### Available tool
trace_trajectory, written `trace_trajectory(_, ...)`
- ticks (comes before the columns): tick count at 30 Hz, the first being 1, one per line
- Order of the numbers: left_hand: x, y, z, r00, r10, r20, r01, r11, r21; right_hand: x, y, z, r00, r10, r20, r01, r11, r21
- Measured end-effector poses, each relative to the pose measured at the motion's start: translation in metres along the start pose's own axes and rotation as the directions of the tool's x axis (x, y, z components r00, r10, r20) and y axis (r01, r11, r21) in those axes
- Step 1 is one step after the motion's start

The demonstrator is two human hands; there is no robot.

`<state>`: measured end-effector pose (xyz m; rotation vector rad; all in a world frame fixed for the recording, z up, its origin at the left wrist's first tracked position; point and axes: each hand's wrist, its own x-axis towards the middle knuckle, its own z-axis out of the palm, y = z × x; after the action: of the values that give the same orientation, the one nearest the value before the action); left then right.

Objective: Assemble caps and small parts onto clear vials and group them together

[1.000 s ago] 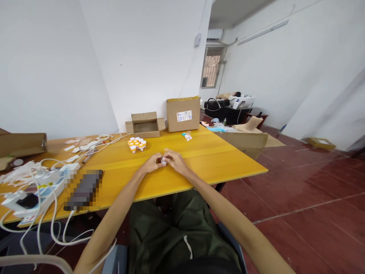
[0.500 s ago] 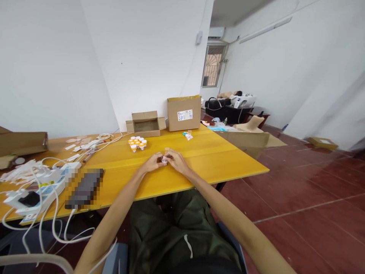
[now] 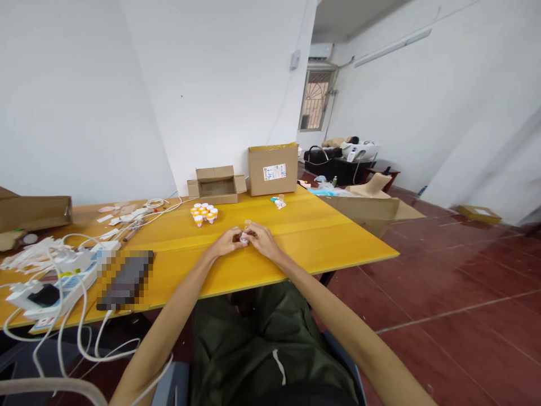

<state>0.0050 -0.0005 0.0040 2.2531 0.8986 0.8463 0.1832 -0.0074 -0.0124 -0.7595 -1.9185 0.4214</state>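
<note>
My left hand [image 3: 227, 242] and my right hand [image 3: 262, 241] meet over the yellow table [image 3: 325, 237], fingers closed around one small whitish piece [image 3: 244, 238]. Its kind is too small and too covered by fingers to make out. Just beyond my fingertips stands a small clear orange-tinted cup [image 3: 247, 223]. Farther back on the left is a tight group of small white-capped containers [image 3: 204, 213] with orange bands. Toward the back right lies a little pile of white and teal pieces [image 3: 279, 201].
An open cardboard box [image 3: 216, 185] and a taller closed carton [image 3: 273, 169] stand at the table's back. On the left are a power strip [image 3: 91, 270] with white cables, a pixelated dark device [image 3: 127, 280] and another box [image 3: 38, 213]. The table's right edge drops to red floor.
Both hands stay together at the same spot, with only slight finger movement around the small piece. The view has shifted very slightly; nothing else on the table has moved.
</note>
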Motion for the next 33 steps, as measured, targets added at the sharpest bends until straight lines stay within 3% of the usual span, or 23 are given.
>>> trace_trajectory(20,0.000,-0.006,-0.001,1.000,-0.001,0.000,0.001,1.000,-0.023,0.001,-0.002,-0.003,0.999,-0.043,0.032,0.043,0.999,0.003)
trace_trajectory(33,-0.001,0.004,0.000,0.999,-0.053,-0.010,0.053,0.999,-0.003,0.000,-0.001,-0.002,0.999,0.040,0.026,-0.039,0.999,-0.031)
